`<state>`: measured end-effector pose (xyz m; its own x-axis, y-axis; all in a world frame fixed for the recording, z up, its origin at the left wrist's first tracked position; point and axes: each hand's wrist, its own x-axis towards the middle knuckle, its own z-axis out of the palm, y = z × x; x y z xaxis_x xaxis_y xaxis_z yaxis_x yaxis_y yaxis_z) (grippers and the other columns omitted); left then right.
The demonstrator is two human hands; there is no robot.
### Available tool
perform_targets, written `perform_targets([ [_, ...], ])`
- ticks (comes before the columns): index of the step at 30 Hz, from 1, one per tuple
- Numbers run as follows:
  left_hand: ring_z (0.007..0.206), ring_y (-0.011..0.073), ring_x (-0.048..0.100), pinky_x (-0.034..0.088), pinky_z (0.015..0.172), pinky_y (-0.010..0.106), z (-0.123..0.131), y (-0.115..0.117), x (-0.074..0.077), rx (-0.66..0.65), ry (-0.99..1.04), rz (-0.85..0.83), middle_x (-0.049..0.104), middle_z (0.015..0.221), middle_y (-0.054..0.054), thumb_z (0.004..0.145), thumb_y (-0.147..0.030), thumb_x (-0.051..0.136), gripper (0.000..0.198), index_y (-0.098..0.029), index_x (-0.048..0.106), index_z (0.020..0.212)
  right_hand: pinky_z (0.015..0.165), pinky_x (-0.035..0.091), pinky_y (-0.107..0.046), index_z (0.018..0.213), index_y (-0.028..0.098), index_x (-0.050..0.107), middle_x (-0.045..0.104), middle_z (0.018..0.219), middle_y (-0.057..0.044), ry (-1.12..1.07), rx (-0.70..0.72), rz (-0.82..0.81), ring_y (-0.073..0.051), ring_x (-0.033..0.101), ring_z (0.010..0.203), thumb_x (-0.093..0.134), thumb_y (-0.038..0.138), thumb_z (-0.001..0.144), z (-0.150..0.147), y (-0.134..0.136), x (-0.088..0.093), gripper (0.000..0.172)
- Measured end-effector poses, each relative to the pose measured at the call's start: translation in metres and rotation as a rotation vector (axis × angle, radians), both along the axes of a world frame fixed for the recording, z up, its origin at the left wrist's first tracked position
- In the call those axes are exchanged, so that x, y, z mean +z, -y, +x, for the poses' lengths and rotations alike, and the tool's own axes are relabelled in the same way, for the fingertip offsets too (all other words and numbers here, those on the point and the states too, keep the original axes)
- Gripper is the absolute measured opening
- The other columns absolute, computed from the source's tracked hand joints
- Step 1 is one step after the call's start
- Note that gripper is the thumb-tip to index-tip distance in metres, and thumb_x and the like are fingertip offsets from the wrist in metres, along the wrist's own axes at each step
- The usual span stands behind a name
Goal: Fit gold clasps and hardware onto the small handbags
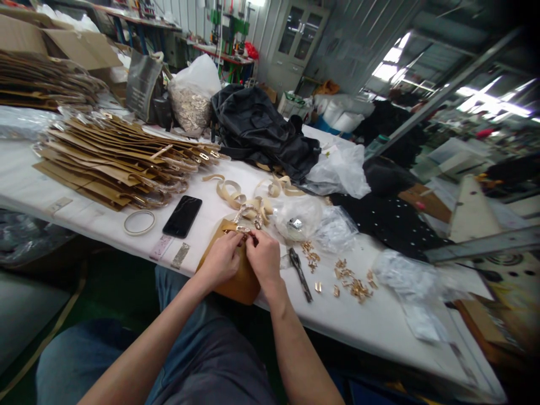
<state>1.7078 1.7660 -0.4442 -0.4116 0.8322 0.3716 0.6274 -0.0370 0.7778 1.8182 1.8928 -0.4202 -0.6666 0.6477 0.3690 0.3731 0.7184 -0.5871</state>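
Lengthwise, the tan piece [241, 288] points forward (fitting [243, 229] foremost).

Readable text: none | dark grey bag [143, 84], standing to the left of the black backpack [257, 121] | its front — rows of faint pale marks, perhaps lettering — too small and blurred to make out

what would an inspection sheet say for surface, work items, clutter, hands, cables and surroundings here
Surface: white table, cluttered
Work items: brown bag at the table's near edge; metal fitting at its top
Clutter: black phone, ring-shaped roll, dark hand tool, loose gold-coloured fittings, curled tan strap
Hands: left hand and right hand both at the metal fitting, fingertips close together; exact grip too small to tell
Cables: nothing seen
Surroundings: cabinet behind; cardboard box at upper left
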Motion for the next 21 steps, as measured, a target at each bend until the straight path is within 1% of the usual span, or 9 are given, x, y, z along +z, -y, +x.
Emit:
perform_targets([
  [3, 0.113, 0.0316, 0.070, 0.060, 0.104, 0.047, 0.001, 0.000, 0.001, 0.007, -0.010, -0.008, 0.071, 0.121, 0.015, 0.088, 0.002, 0.053, 0.047, -0.019, 0.070, 0.127, 0.098, 0.064, -0.048, 0.137, 0.021, 0.079, 0.088, 0.121, -0.014, -0.061, -0.024, -0.072, -0.033, 0.082, 0.105, 0.061, 0.017, 0.105, 0.001, 0.002, -0.003, 0.037],
  [4, 0.112, 0.0316, 0.070, 0.060, 0.103, 0.046, 0.002, 0.000, 0.001, 0.008, -0.011, -0.012, 0.071, 0.120, 0.015, 0.088, 0.002, 0.054, 0.048, -0.019, 0.070, 0.127, 0.098, 0.064, -0.047, 0.140, 0.021, 0.077, 0.088, 0.121, -0.013, -0.077, -0.033, -0.092, -0.033, 0.083, 0.104, 0.062, 0.017, 0.105, 0.002, 0.003, -0.004, 0.038],
  [5, 0.111, 0.0315, 0.070, 0.060, 0.102, 0.046, 0.002, 0.000, 0.001, 0.010, -0.011, -0.018, 0.071, 0.118, 0.014, 0.087, 0.002, 0.054, 0.048, -0.018, 0.071, 0.127, 0.097, 0.064, -0.047, 0.139, 0.021, 0.077, 0.088, 0.119, -0.013, -0.083, -0.039, -0.101, -0.033, 0.083, 0.102, 0.062, 0.018, 0.106, 0.003, 0.004, -0.005, 0.036],
  [7, 0.111, 0.0315, 0.070, 0.060, 0.101, 0.046, 0.002, 0.000, 0.001, 0.012, -0.011, -0.026, 0.071, 0.118, 0.014, 0.087, 0.002, 0.055, 0.049, -0.018, 0.072, 0.128, 0.096, 0.064, -0.047, 0.126, 0.021, 0.080, 0.087, 0.113, -0.013, -0.079, -0.039, -0.082, -0.033, 0.081, 0.100, 0.063, 0.019, 0.106, 0.006, 0.005, -0.007, 0.027],
  [9, 0.113, 0.0318, 0.070, 0.059, 0.102, 0.046, 0.002, 0.000, 0.000, 0.014, -0.011, -0.023, 0.071, 0.119, 0.014, 0.087, 0.001, 0.055, 0.051, -0.019, 0.072, 0.130, 0.098, 0.063, -0.048, 0.117, 0.022, 0.082, 0.086, 0.112, -0.013, -0.084, -0.015, -0.052, -0.033, 0.080, 0.102, 0.060, 0.018, 0.107, 0.009, 0.008, -0.008, 0.024],
  [12, 0.113, 0.0318, 0.070, 0.059, 0.103, 0.046, 0.002, 0.000, -0.001, 0.013, -0.004, -0.010, 0.071, 0.119, 0.014, 0.088, 0.000, 0.055, 0.050, -0.019, 0.071, 0.132, 0.107, 0.063, -0.048, 0.117, 0.023, 0.084, 0.086, 0.122, -0.013, -0.113, 0.053, -0.042, -0.031, 0.080, 0.113, 0.057, 0.017, 0.109, 0.011, 0.011, -0.006, 0.029],
  [14, 0.110, 0.0313, 0.070, 0.059, 0.101, 0.045, 0.002, 0.000, -0.001, 0.014, -0.004, -0.004, 0.071, 0.117, 0.014, 0.089, 0.000, 0.054, 0.048, -0.020, 0.070, 0.130, 0.112, 0.062, -0.048, 0.119, 0.024, 0.085, 0.085, 0.126, -0.013, -0.117, 0.080, -0.052, -0.030, 0.079, 0.117, 0.056, 0.016, 0.109, 0.010, 0.013, -0.004, 0.032],
  [18, 0.110, 0.0305, 0.069, 0.059, 0.100, 0.045, 0.003, 0.002, 0.001, 0.015, -0.013, 0.000, 0.070, 0.116, 0.013, 0.088, 0.001, 0.054, 0.047, -0.021, 0.069, 0.127, 0.112, 0.063, -0.047, 0.118, 0.022, 0.086, 0.085, 0.125, -0.014, -0.111, 0.075, -0.062, -0.031, 0.079, 0.116, 0.056, 0.013, 0.108, 0.009, 0.014, 0.002, 0.033],
  [21, 0.111, 0.0305, 0.069, 0.059, 0.101, 0.046, 0.003, 0.003, 0.003, 0.013, -0.008, 0.008, 0.070, 0.118, 0.013, 0.087, 0.002, 0.053, 0.047, -0.021, 0.068, 0.126, 0.110, 0.063, -0.047, 0.115, 0.023, 0.085, 0.085, 0.124, -0.014, -0.093, 0.094, -0.058, -0.031, 0.079, 0.114, 0.058, 0.014, 0.107, 0.007, 0.013, 0.006, 0.030],
])
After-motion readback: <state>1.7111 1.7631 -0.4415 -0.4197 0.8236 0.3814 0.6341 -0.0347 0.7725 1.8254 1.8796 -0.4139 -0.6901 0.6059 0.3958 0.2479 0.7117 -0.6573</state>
